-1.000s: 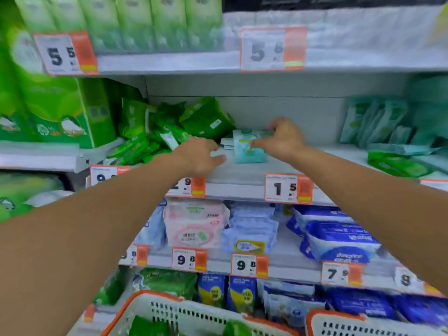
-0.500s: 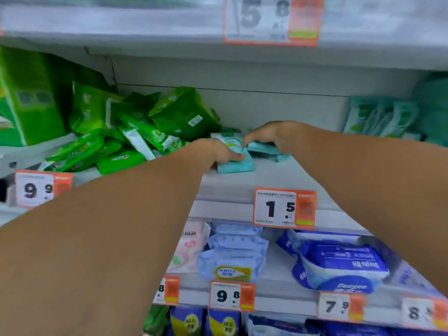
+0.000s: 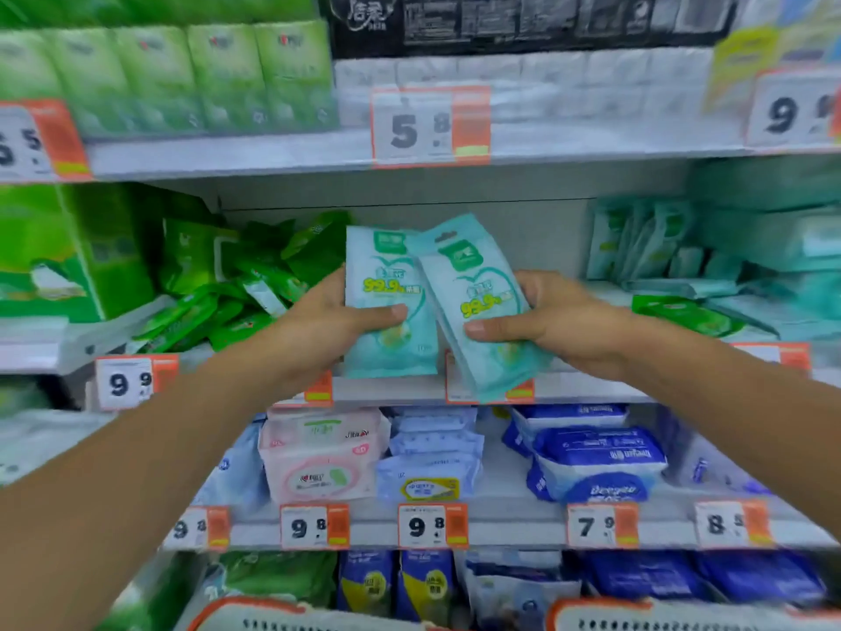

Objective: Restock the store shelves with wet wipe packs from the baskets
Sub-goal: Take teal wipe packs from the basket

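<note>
I hold two light teal wet wipe packs upright in front of the middle shelf [image 3: 591, 389]. My left hand [image 3: 327, 321] grips the left pack [image 3: 387, 275], thumb across its front. My right hand [image 3: 546, 325] grips the right pack [image 3: 473, 289], which tilts left and overlaps the other pack's edge. Both packs show a green logo and yellow "99.9" print. The rims of two white baskets with orange edges, one [image 3: 255, 619] at bottom centre and the other [image 3: 682, 619] at bottom right, peek in; their contents are hidden.
Green packs [image 3: 236, 289] lie piled on the middle shelf's left, teal packs [image 3: 660, 248] stand at its right. Below are pink [image 3: 323, 453], pale blue [image 3: 432, 462] and dark blue packs [image 3: 596, 453]. Price tags [image 3: 430, 127] line the shelf edges. Green tissue bundles [image 3: 182, 79] fill the top shelf.
Both hands have pulled back from deep in the middle shelf, each lifting a teal pack up and toward me. The view has tilted so that the baskets' rims show again.
</note>
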The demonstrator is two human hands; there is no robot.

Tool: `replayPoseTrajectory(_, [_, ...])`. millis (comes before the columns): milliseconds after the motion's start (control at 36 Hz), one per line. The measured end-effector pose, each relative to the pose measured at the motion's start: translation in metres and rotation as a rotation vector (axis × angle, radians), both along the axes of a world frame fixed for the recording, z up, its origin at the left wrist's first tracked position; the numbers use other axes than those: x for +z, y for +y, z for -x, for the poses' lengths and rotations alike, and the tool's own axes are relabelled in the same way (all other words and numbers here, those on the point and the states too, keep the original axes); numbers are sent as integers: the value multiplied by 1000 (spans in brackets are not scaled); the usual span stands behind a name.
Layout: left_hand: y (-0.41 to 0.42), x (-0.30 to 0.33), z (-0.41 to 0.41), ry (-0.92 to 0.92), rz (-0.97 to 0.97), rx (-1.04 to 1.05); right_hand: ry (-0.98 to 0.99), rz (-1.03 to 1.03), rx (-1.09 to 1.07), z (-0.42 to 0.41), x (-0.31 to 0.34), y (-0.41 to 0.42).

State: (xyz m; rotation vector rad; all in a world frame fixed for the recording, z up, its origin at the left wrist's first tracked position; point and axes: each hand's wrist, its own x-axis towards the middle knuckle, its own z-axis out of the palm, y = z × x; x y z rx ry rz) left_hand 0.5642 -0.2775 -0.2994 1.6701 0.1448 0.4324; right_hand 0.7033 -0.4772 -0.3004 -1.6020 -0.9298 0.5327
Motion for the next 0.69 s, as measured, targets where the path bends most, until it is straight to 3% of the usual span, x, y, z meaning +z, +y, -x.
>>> replayPoseTrajectory(139, [-32,-43,36,30,29,-21,231,-37,119,45,-33,-34])
replayPoseTrajectory(278, [-65,-81,42,110,39,-34,210,43,52,57,-67,-64])
replayPoseTrajectory(472, [-98,-89,25,148,68,-60,192,133,-7,49,-65,-103])
replayPoseTrajectory(556, [-118,-102,14,221,89,-60,139,334,27,32,-63,-125])
replayPoseTrajectory(694, [-176,-154,-11,495,7,-264,10,931,120,-4,-84,-178])
